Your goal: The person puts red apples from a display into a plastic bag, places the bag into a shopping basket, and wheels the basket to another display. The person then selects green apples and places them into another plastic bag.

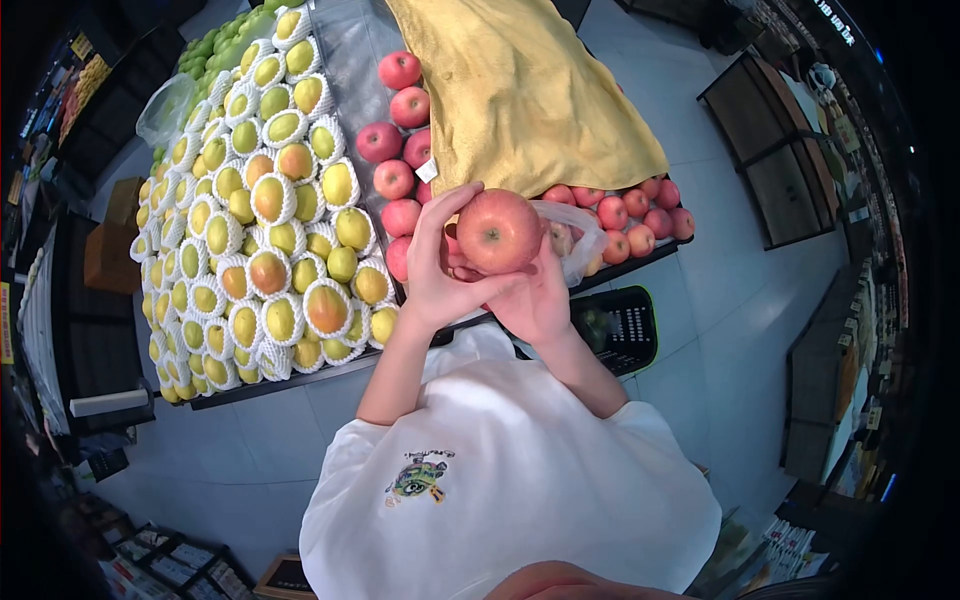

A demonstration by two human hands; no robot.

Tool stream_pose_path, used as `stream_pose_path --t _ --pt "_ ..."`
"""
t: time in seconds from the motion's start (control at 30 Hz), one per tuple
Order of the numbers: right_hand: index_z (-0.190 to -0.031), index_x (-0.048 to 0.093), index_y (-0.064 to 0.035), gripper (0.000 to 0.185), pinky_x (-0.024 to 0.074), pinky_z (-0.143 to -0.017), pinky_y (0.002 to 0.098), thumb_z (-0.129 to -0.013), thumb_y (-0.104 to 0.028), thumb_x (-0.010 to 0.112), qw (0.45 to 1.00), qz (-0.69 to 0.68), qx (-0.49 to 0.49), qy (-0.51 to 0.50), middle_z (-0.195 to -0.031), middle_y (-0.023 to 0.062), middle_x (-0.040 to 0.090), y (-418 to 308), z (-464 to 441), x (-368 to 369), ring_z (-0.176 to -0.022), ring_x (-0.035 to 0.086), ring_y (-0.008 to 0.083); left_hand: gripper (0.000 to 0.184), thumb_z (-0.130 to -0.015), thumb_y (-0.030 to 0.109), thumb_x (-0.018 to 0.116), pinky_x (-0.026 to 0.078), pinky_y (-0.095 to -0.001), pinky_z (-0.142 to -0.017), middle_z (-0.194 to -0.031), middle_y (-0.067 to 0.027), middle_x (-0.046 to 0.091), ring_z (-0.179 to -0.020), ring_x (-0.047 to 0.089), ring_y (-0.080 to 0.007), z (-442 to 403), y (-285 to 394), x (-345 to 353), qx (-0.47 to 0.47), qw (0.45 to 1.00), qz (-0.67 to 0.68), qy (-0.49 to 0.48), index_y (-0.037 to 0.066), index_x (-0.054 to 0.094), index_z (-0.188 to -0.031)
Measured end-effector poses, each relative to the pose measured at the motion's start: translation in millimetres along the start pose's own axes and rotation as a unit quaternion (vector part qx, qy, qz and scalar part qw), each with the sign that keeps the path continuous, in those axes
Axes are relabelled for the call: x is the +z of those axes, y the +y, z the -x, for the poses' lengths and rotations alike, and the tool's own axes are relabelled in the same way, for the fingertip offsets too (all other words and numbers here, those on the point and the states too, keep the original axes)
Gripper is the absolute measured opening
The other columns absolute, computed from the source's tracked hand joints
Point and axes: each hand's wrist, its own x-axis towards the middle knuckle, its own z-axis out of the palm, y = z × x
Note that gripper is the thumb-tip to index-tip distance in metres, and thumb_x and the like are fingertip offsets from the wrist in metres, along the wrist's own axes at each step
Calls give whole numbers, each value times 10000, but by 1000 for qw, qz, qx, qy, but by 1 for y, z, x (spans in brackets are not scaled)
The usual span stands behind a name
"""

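A red apple point(498, 232) is held up in front of my chest, its dimpled end facing the camera. My left hand point(436, 262) curves around its left side, fingers reaching to the top. From below and the right, my right hand point(536, 298) cups it, fingers partly hidden behind the fruit. A clear plastic bag point(588, 248) hangs beside my right hand; whether the fingers grip it is unclear. Behind my hands lie loose red apples point(394, 179) on the stand, partly under a yellow cloth point(530, 100).
Left of the apples, yellow-green pears point(268, 198) in white foam nets cover a sloping display. A black basket point(632, 330) with something dark green in it is at the stand's front right. Shelves point(765, 150) line the right side across the tiled floor point(690, 290).
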Motion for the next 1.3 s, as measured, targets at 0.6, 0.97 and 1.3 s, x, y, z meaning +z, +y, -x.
stream_pose_path --t 0.6,0.97,1.3 --pt "-1297 572 -12 483 545 -670 289 -984 -372 650 869 428 -33 246 -1186 102 626 -99 30 -136 -966 653 168 439 -933 276 728 548 -410 -805 -1064 -260 685 -940 709 -326 38 -128 51 -131 954 -263 -62 -59 610 -1192" --pt "-1261 536 -27 615 475 -1028 466 -734 -131 836 522 775 -213 285 -1273 225 568 -68 -1 -151 -1205 552 417 177 -1011 157 613 511 -282 -569 -757 -81 668 -617 632 -123 -19 -129 78 -182 976 -70 -98 -19 626 -1019" --pt "-1282 623 -99 690 425 -1105 438 -645 155 699 487 826 -155 238 -1441 159 509 -63 -16 -179 -1323 483 407 188 -1051 213 576 488 -237 -584 -820 -27 619 -666 589 -88 -41 -151 97 -295 943 135 -74 25 579 -1042"
